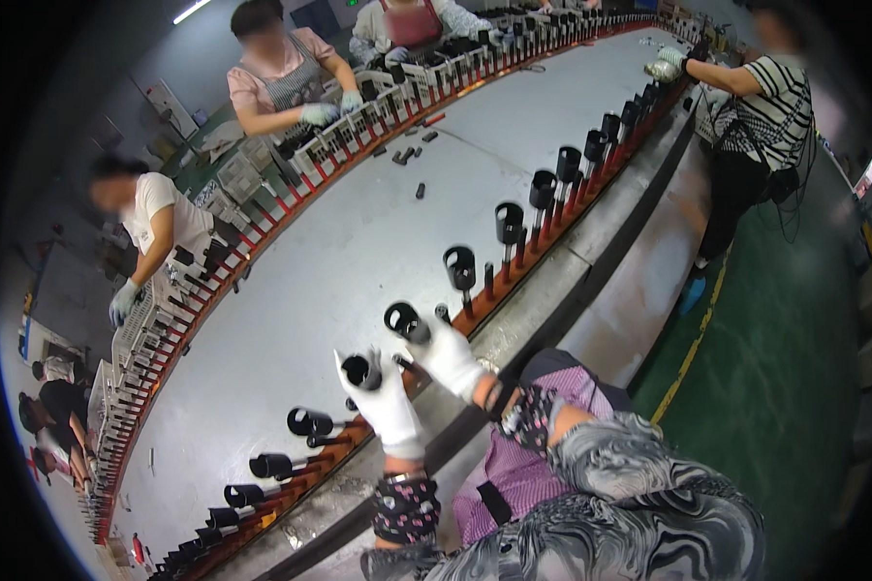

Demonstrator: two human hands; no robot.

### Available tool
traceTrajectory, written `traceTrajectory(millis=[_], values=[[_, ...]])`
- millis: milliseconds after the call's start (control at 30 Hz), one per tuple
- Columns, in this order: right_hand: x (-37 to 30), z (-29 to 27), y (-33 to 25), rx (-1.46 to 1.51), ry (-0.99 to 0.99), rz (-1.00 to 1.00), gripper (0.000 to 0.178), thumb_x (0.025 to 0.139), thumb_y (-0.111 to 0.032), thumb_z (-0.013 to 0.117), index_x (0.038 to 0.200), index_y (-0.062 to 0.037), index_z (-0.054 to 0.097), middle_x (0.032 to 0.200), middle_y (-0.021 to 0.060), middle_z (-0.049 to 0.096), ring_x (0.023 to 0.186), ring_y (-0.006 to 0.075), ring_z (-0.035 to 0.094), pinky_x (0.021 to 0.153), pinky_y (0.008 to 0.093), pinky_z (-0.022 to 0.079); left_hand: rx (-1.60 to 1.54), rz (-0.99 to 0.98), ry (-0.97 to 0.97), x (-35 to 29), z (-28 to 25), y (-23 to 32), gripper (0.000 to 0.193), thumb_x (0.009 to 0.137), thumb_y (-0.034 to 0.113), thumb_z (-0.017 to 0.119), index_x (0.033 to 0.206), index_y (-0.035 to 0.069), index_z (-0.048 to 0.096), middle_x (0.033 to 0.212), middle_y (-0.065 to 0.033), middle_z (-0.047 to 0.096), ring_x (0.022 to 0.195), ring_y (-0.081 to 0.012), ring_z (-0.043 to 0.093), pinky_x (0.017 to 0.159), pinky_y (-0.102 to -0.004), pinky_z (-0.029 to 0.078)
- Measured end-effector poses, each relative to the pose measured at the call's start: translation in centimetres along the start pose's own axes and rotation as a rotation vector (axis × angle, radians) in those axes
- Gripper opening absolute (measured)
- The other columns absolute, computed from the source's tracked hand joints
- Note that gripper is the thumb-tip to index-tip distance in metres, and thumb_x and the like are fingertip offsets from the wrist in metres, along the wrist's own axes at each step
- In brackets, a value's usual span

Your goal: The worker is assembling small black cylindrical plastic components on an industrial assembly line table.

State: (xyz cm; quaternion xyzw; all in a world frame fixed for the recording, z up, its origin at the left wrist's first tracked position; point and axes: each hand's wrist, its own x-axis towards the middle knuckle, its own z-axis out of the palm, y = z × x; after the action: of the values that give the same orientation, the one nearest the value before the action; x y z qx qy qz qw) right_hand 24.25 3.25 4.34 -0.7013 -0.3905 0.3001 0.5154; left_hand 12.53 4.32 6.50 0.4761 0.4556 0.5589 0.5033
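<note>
Both my hands wear white gloves and reach over the near edge of a long curved line of upright red rods. My left hand (386,414) is closed around a black cup-shaped part (356,369), its open mouth showing between the fingers. To its right, my right hand (448,361) grips the lower end of another black cup-shaped part (400,318), tilted with its mouth facing up and left. A short dark post (443,313) stands just beyond my right hand. Similar black cups on shiny stems sit on the rods to either side, such as one cup (459,263) farther along and one cup (308,422) nearer.
A grey tabletop (339,261) lies inside the line, with several loose black cylinders (407,153) on it. Co-workers in gloves stand along the far side by pale crates (150,315). Another person in a striped top (765,111) works at the far right. A dark rail (591,290) borders my side.
</note>
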Motion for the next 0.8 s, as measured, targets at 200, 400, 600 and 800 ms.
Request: traceTrajectory(millis=[200,400,600,800], values=[[-0.3,-6.4,4.2,0.537,0.328,0.097,0.04,0.097,-0.001,0.064,0.137,-0.0011,0.058,0.129,0.0089,0.067,0.121,0.0146,0.062,0.107,0.0317,0.047,0.527,0.158,-0.04,-7.7,-0.5,-5.6,0.073,0.093,0.01,0.068,0.156,-0.003,0.032,0.155,-0.0208,0.041,0.144,-0.0302,0.04,0.122,-0.0407,0.028],[8.1,-11.5,-3.0,0.106,0.526,-0.351,0.051,0.09,-0.009,0.076,0.138,-0.0037,0.058,0.121,0.0131,0.07,0.112,0.0189,0.068,0.097,0.0314,0.053,0.58,0.515,-0.205,-6.0,9.1,3.6,0.078,0.088,0.005,0.071,0.155,-0.004,0.032,0.156,-0.0251,0.039,0.147,-0.0372,0.036,0.124,-0.0447,0.025],[8.8,-10.3,-1.5,0.202,0.377,-0.438,0.041,0.088,-0.015,0.082,0.123,-0.0056,0.063,0.112,0.0067,0.074,0.099,0.0114,0.068,0.09,0.0262,0.055,0.166,0.198,-0.165,0.9,12.9,4.6,0.083,0.091,-0.002,0.068,0.163,0.01,0.027,0.119,-0.0086,0.062,0.106,-0.0153,0.058,0.098,-0.0301,0.049],[5.2,-7.2,-1.8,0.354,0.277,-0.326,0.046,0.086,-0.016,0.084,0.126,-0.0064,0.063,0.115,0.0088,0.071,0.1,0.0124,0.066,0.089,0.0283,0.055,-0.047,0.086,0.018,-1.5,9.9,2.8,0.081,0.092,-0.001,0.069,0.161,0.008,0.026,0.126,-0.0104,0.06,0.112,-0.0163,0.06,0.098,-0.0319,0.05]])
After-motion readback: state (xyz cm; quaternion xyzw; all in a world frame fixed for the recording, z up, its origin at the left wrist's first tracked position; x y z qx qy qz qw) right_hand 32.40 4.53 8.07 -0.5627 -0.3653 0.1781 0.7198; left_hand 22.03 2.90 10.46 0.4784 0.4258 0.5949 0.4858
